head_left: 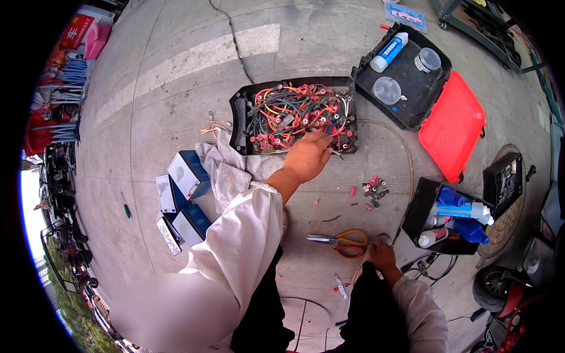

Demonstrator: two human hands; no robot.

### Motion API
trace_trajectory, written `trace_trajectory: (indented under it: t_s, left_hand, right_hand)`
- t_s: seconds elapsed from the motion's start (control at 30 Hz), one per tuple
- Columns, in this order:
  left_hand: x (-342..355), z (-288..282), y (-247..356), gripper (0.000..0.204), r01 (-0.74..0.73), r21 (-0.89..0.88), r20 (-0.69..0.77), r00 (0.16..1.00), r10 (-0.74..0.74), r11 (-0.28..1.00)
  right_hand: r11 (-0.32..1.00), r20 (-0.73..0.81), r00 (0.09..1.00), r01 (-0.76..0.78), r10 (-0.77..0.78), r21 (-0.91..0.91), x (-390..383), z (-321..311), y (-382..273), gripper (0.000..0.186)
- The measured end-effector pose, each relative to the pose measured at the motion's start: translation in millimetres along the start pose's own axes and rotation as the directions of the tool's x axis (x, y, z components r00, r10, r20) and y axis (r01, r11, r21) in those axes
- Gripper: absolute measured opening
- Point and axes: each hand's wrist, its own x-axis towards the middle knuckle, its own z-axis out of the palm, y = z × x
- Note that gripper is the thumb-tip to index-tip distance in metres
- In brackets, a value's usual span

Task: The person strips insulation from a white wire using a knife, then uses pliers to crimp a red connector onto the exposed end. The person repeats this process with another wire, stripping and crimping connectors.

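A black open battery case [238, 126] lies on the concrete, full of red, yellow and black wires with red terminal caps [294, 115]. My left hand [309, 157], on a white-sleeved arm, reaches to the case's near edge with its fingertips among the wires. Whether it grips one is hidden by the fingers. My right hand [381, 256] rests curled on my dark-trousered knee and holds nothing visible. Just left of it, orange-handled scissors [344, 240] lie on the ground.
A black toolcase with a red lid [453, 126] holds a blue-white bottle [388, 52] and clear tubs. A black box of bottles [453, 219] stands right. Blue cartons [185, 176], a grey cloth [226, 170], loose red caps [372, 189] and a small tool [341, 287] lie about.
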Motion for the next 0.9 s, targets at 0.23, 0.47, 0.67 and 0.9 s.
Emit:
trace_trajectory:
  t_s: [0.23, 0.47, 0.67, 0.9]
  left_hand:
    - [29, 29, 13, 0.05, 0.113, 0.262, 0.259, 0.949, -0.183, 0.959]
    - [34, 19, 7, 0.048, 0.164, 0.135, 0.253, 0.948, -0.194, 0.977]
    - [15, 4, -10, 0.037, 0.116, -0.077, 0.028, 0.993, -0.114, 0.99]
    - [34, 4, 5, 0.036, 0.128, -0.221, 0.071, 0.991, -0.115, 0.967]
  right_hand:
    - [0.999, 0.013, 1.0, 0.027, -0.027, 0.023, 0, -4, 1, 0.025]
    - [0.998, -0.04, 0.997, 0.063, -0.062, 0.03, 0, 1, 13, 0.024]
    - [1.0, 0.006, 1.0, 0.012, -0.012, 0.018, -1, -3, 2, 0.024]
    - [0.999, -0.003, 1.0, -0.002, 0.002, 0.047, -2, -3, 6, 0.025]
